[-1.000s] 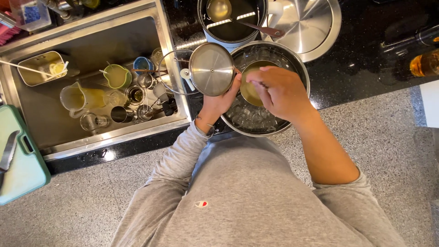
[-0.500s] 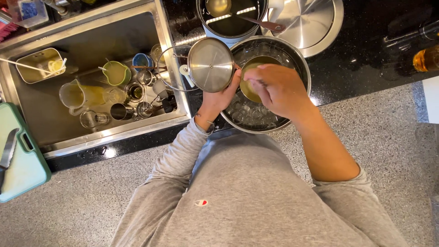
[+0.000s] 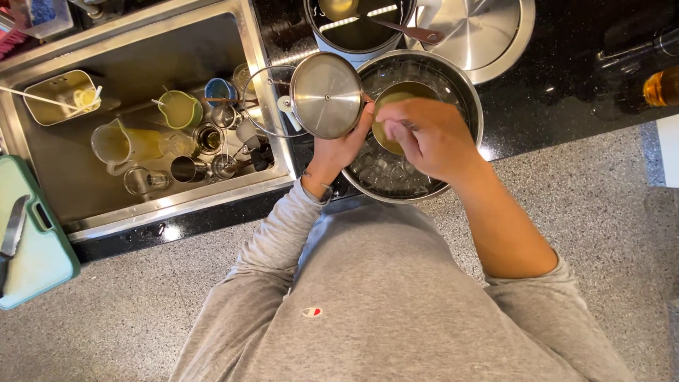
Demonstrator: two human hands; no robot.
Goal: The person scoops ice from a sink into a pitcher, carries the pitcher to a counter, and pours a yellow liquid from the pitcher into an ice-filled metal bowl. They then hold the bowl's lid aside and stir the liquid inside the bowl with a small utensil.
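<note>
A large steel bowl [image 3: 463, 92] holding ice stands on the black counter. Inside it sits a small pot of yellow-green liquid [image 3: 399, 95]. My left hand [image 3: 339, 150] grips the right edge of a small round steel lid [image 3: 327, 94] and holds it just left of the small pot, over the bowl's rim. My right hand [image 3: 433, 138] hovers over the small pot with its fingers pinched on a thin utensil, most of which the hand hides. Both my grey sleeves reach in from below.
To the left, a steel sink [image 3: 141, 49] holds measuring jugs, cups, glasses and a glass lid [image 3: 265, 99]. A dark pot with a ladle [image 3: 353, 28] and a big steel lid [image 3: 488, 32] stand behind the bowl. An amber bottle [image 3: 661, 86] is far right, a green cutting board with a knife [image 3: 32, 247] far left.
My right hand has shifted slightly over the small pot. The left hand and the lid stay almost where they were.
</note>
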